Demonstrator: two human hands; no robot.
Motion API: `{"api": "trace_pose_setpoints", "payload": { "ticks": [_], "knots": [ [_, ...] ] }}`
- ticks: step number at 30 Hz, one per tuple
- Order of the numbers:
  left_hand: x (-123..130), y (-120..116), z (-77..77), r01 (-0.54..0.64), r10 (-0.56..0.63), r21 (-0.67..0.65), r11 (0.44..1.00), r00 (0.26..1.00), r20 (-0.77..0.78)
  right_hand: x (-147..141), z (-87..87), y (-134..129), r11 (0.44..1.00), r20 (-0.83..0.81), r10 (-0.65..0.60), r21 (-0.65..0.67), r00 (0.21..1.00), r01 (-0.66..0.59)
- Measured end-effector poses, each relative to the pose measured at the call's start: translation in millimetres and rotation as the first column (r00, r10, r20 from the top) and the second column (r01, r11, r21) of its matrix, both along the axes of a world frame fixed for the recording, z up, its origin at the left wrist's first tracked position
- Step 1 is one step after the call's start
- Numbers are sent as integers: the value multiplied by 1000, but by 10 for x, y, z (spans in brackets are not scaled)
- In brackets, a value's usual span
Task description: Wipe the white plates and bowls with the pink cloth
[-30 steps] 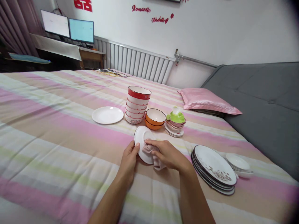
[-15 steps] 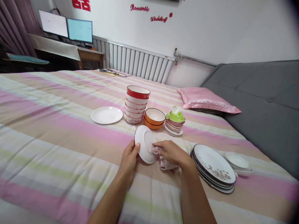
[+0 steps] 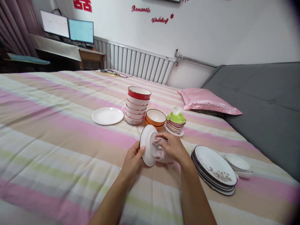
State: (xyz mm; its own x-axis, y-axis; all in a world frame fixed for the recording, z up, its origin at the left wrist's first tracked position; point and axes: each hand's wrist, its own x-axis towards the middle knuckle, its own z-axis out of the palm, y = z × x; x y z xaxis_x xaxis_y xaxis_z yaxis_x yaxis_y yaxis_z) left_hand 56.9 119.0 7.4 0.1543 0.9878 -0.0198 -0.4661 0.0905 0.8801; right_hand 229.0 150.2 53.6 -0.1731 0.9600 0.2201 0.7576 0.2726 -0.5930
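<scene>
My left hand grips a small white plate by its left edge, thumb over the near side. The plate is tilted up, its underside with the foot ring turned toward my right hand. A pale pink cloth is bunched in the closed fingers of my right hand and presses on the plate's underside. Just beyond the plate stand two stacked orange bowls and a tall stack of white bowls with a red-rimmed bowl on top. The plate partly covers the orange bowls.
Everything rests on a striped bedspread. A white oval plate lies left of the bowls. Small dishes with a green leaf-shaped one on top stand right. Nearer are stacked dark-rimmed plates and small white dishes; a pink pillow lies behind.
The plate has turned more edge-on and shifted slightly right with my left hand. My right hand has moved the cloth a little up along the plate's underside.
</scene>
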Motion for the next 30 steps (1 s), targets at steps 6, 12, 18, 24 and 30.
{"api": "trace_pose_setpoints", "payload": {
  "ticks": [6,12,18,24,30],
  "knots": [
    [-19,9,16,-31,34,42,999,997,-75,-65,179,-87,955,-181,-126,242,975,169],
    [-34,-4,67,-33,42,87,996,994,-102,-278,141,-108,922,-248,79,386,966,24],
    [-39,-1,73,26,-11,153,988,995,-99,-428,-2,-21,921,-93,213,352,973,-168],
    [-66,5,63,136,-107,208,969,984,-145,-297,-119,109,941,-178,103,336,979,-38],
    [-85,6,49,185,-144,225,957,972,-184,-125,-263,250,963,-218,22,268,976,39]
  ]
}}
